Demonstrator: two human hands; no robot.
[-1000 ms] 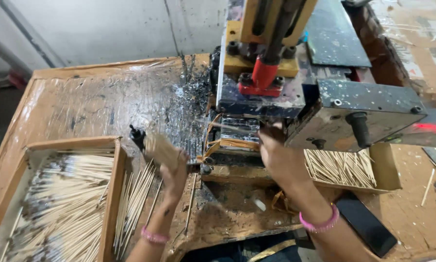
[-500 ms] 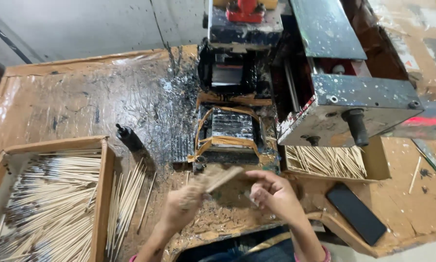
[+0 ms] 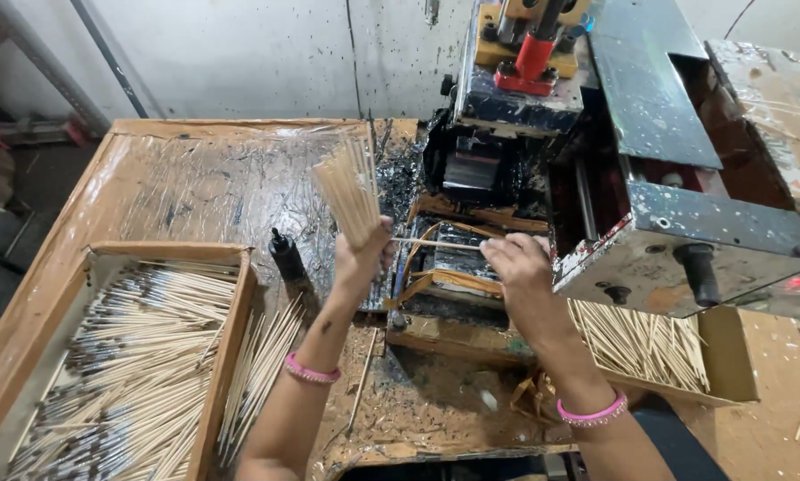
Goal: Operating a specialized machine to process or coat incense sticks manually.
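Two boxes sit nearest — a wooden tray (image 3: pixel 231 330) of dark-tipped sticks (image 3: pixel 124 365) and a cardboard box (image 3: pixel 725 356) of plain ones. Beyond, the left hand (image 3: pixel 360 258) grips a stick bundle (image 3: pixel 348 191); the right hand (image 3: pixel 515 263) pinches a single stick (image 3: pixel 435 244) before the ink-spattered machine (image 3: pixel 649 169).

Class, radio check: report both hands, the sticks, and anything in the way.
Left hand shut on stick bundle, held upright. Right hand pinching single stick over black inked block. Nothing between hands and block.

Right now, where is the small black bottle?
In the head view, the small black bottle stands on the wooden table, left of the left hand, beside the stick tray's corner.
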